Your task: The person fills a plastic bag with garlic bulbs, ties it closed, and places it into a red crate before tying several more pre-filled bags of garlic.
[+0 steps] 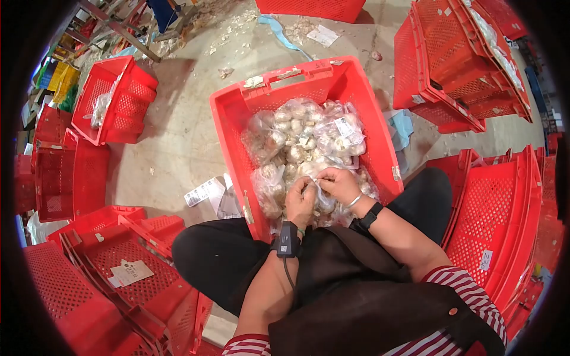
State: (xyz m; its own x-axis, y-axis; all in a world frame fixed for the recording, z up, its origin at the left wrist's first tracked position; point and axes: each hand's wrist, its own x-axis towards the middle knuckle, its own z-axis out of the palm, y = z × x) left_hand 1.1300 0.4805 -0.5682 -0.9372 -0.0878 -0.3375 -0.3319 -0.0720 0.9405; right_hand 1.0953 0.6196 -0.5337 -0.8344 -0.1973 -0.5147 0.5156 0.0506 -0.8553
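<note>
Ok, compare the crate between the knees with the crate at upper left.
The crate between the knees is heaped with clear bags of garlic; the upper-left crate holds only one small bag. The near one sits level and has both hands, left hand and right hand, working in it; the far one lies tilted, untouched. Both are red mesh plastic.

Wearer: red-and-white striped sleeves, dark brown apron, black trousers, black cabled wrist device on left, black band and possibly silver bangle on right.
</note>
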